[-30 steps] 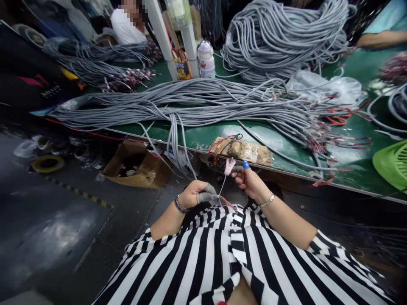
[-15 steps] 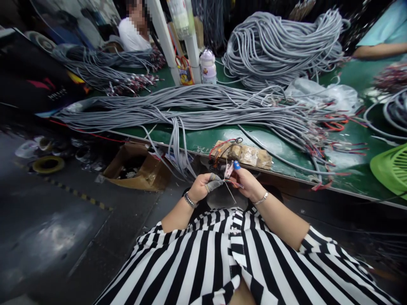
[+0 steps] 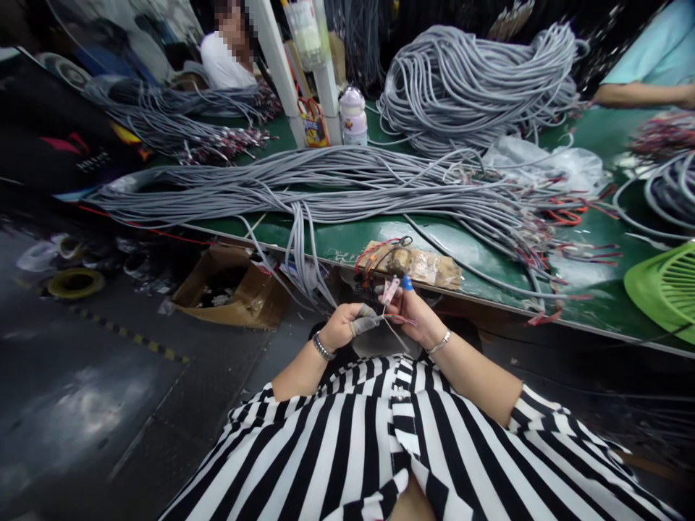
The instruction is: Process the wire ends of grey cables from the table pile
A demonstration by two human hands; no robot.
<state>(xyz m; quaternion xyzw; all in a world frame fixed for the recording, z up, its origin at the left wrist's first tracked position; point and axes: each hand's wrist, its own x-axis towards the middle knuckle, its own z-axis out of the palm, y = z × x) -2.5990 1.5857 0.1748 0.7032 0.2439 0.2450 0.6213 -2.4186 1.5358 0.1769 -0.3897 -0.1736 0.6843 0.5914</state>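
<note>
My left hand (image 3: 343,325), with grey wrappings on thumb and finger, is closed on the end of a grey cable (image 3: 376,321). Thin red and white wires (image 3: 399,319) fan out of that end toward my right hand. A pale strand (image 3: 396,336) hangs down between the hands. In my right hand (image 3: 420,317) is a small pale pink tool (image 3: 389,291), its exact kind unclear. The blue-covered thumb (image 3: 407,283) points up beside it, and the other fingers are curled and partly hidden. Both hands are just in front of the table edge.
Long bundles of grey cable (image 3: 347,199) lie across the green table (image 3: 347,235). A taped wooden block (image 3: 428,266) with wires sits at the front edge. Behind are a cable coil (image 3: 478,87) and a bottle (image 3: 353,119). A green basket (image 3: 665,289) stands right; a cardboard box (image 3: 233,289) is below.
My right thumb has lifted, and the pink tool has shifted slightly up from the wires. The cable end shows more between my hands. At the right edge, a co-worker's forearm reaches further across.
</note>
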